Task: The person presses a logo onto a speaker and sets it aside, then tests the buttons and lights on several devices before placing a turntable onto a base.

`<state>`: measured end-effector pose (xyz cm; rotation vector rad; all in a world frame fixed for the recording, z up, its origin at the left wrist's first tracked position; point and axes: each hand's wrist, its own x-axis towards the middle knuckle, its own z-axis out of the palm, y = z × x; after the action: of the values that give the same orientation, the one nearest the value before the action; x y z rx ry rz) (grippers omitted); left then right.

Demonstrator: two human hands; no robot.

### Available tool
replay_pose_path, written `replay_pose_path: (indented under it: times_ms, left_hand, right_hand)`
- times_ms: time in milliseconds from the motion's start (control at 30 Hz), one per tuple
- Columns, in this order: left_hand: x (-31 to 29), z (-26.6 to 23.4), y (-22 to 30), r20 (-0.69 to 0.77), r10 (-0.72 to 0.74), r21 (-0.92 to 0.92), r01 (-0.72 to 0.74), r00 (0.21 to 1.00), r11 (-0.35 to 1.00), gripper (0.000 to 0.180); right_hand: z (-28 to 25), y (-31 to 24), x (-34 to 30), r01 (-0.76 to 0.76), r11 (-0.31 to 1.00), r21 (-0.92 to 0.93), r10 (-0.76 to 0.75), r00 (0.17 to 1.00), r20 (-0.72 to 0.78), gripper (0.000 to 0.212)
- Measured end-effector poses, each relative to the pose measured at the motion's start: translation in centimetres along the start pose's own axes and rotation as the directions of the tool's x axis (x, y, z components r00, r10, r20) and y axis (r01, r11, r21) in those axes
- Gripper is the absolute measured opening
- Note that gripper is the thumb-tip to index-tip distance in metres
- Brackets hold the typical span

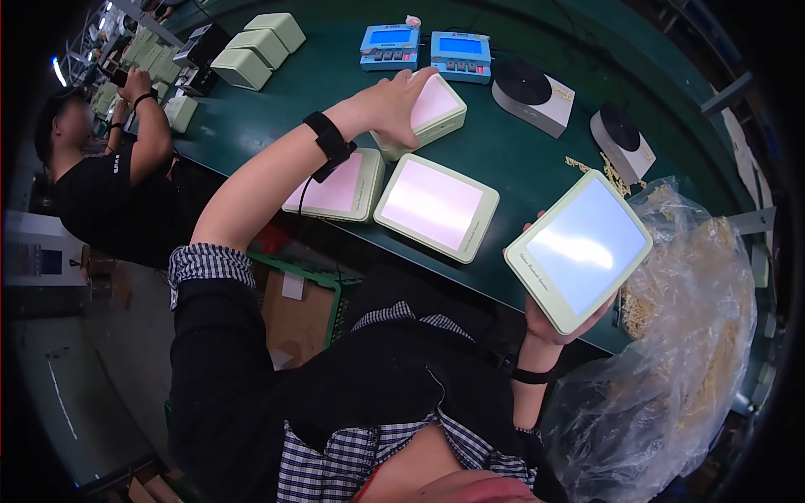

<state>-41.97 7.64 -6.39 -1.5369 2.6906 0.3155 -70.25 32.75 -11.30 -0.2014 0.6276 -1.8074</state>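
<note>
My left hand (387, 109) reaches out over the far end of a pale green box-shaped device (443, 126) with a pinkish front panel, fingers and thumb clasping its sides. Raised at the right, a second pale green device (587, 251) rests in my right hand (549, 325), which grips it from below and behind; its bluish-white panel faces up and reflects a bright streak. Between them two more such devices lie panel up on the table: one in the middle (436, 205), the other (340, 189) partly hidden under my left forearm.
Two blue testers with screens (391, 46) (460, 57) stand at the back. Beside them are two grey-white blocks with black discs (549, 101) (622, 142). A clear plastic bag (671, 360) bulges at the right edge. More green boxes (260, 52) and a co-worker (101, 180) are at left.
</note>
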Motion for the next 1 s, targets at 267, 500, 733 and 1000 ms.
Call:
replay_pose_path:
  times_ms: [267,500,733,1000]
  left_hand:
    - [0.5,0.5,0.7,-0.011,-0.103,-0.016,0.103,0.995,0.995,0.119]
    - [0.5,0.7,0.6,0.003,-0.125,-0.026,0.125,0.992,0.992,0.122]
    - [0.3,0.6,0.5,0.037,-0.131,-0.028,0.132,0.991,0.991,0.125]
    - [0.2,0.2,-0.5,0.101,-0.078,0.022,0.076,0.992,0.997,0.129]
  right_hand:
    - [0.7,0.1,-0.3,0.031,0.999,-0.026,-0.033,0.997,-0.065,0.087]
    - [0.3,0.2,-0.6,0.05,0.998,-0.035,-0.052,0.997,-0.058,0.087]
    - [-2.1,-0.2,-0.4,0.015,0.998,0.067,-0.024,0.989,0.143,0.071]
    - [0.2,-0.2,-0.5,0.045,0.997,-0.055,-0.05,0.994,-0.098,0.087]
